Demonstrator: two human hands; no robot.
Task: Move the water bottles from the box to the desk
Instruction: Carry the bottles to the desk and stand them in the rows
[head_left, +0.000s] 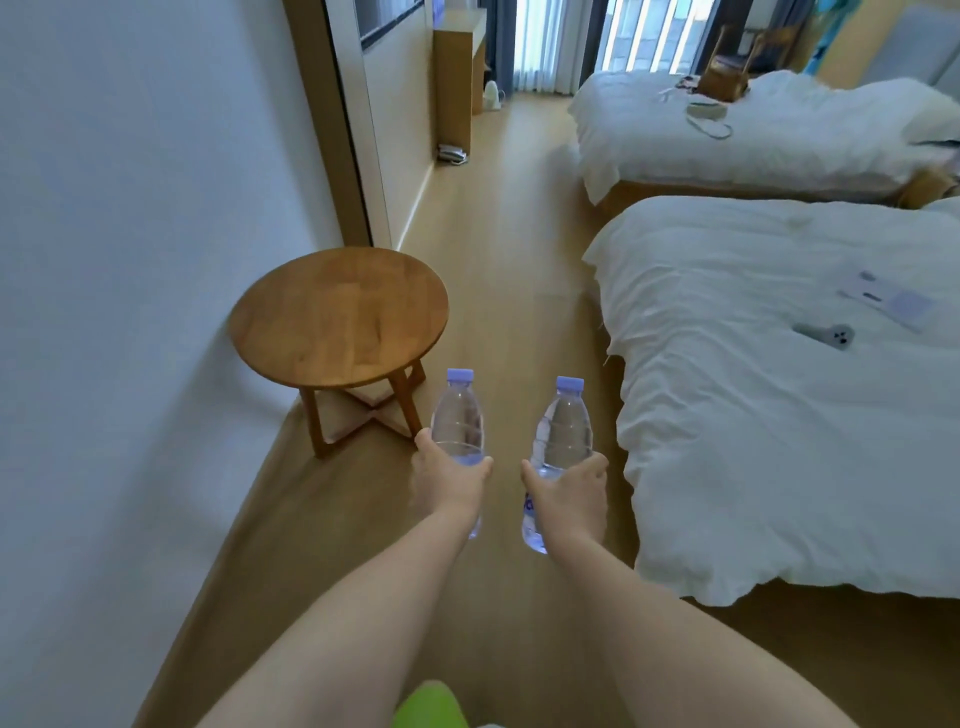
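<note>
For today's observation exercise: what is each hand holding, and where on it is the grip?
Left hand grips a water bottle around its middle; right hand likewise grips another bottle.

Right bottle (563, 436) label: blue print shows beside the right hand (569, 491), cut off by the hand and too blurred to read.
Left bottle (458, 423) label: hidden behind the left hand (449, 475); no letters show.
Papers on the near bed (889, 301): pale sheets with dark marks, too small to read.
Readable words or numbers elsewhere: none.
</note>
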